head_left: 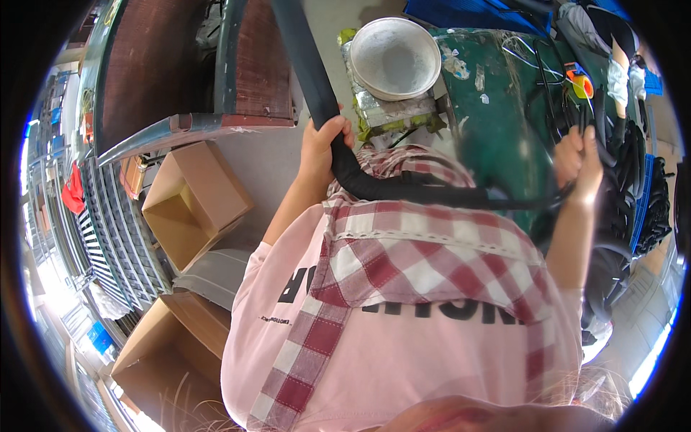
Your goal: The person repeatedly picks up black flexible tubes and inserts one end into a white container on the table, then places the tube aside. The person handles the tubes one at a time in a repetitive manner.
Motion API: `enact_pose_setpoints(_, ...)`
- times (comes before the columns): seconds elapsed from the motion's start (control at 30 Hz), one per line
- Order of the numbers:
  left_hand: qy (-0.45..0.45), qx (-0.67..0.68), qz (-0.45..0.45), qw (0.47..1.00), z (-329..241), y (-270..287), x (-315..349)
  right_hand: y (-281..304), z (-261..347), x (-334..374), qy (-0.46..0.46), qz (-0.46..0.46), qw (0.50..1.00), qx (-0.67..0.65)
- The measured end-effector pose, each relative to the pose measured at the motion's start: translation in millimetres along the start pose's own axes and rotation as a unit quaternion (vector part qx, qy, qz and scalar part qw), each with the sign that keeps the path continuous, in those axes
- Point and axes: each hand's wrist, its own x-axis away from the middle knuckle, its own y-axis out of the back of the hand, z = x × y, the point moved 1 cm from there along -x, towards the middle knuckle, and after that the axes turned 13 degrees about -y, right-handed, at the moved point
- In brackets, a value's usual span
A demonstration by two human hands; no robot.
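Note:
A long black hose (410, 190) comes down from the top of the head view, bends in front of my checked apron and runs to the right. My left hand (325, 147) is wrapped round its thick part just above the bend. Toward the right the hose narrows into a thinner, slightly blurred black length (529, 203). That thinner length reaches my right hand (579, 164), which is closed on it beside the green work surface (497, 115). The fingertips of my right hand point up, and part of its grip is hidden.
Beyond the hose, a whitish bowl (394, 61) rests on a silver and yellow-green bundle. An orange tape roll (581, 86) lies near dark tubes at right. Cardboard boxes (209, 191) stand left, below a dark red panel (162, 72). Another person's sleeve (617, 83) shows at far right.

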Motion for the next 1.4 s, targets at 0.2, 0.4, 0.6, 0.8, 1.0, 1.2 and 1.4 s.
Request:
enact_pose_setpoints(0.2, -0.008, -0.071, -0.105, 0.992, -7.4, 22.3, 10.8, -27.3, -42.9, 7.8, -0.008, -0.094, 0.995, -0.025)
enact_pose_setpoints(0.4, -0.074, -0.052, -0.227, 0.97, -8.6, 52.3, 4.6, -57.9, -78.6, 3.4, 0.018, -0.057, 0.998, -0.031)
enact_pose_setpoints(0.6, -0.099, -0.067, -0.172, 0.978, 36.1, 30.4, -8.7, -37.0, -33.3, -38.2, 0.054, -0.216, 0.967, 0.123)
enact_pose_setpoints(0.8, -0.125, -0.034, 0.057, 0.99, -17.0, -26.5, -53.4, -8.5, 55.3, -10.7, 0.028, 0.109, 0.99, 0.09)
enact_pose_setpoints(1.0, -0.042, -0.094, 0.115, 0.988, -32.8, -15.3, -70.6, -5.8, 17.4, -3.7, 0.01, 0.07, 0.998, 0.007)
enact_pose_setpoints(1.2, 0.076, -0.059, 0.001, 0.995, 7.9, 43.5, -42.4, -20.0, -45.3, -9.9, -0.025, -0.082, 0.996, -0.019)
enact_pose_setpoints(1.4, -0.007, -0.107, -0.047, 0.993, 2.9, 56.0, -26.4, -18.0, -76.7, -10.0, 0.008, -0.112, 0.993, 0.028)
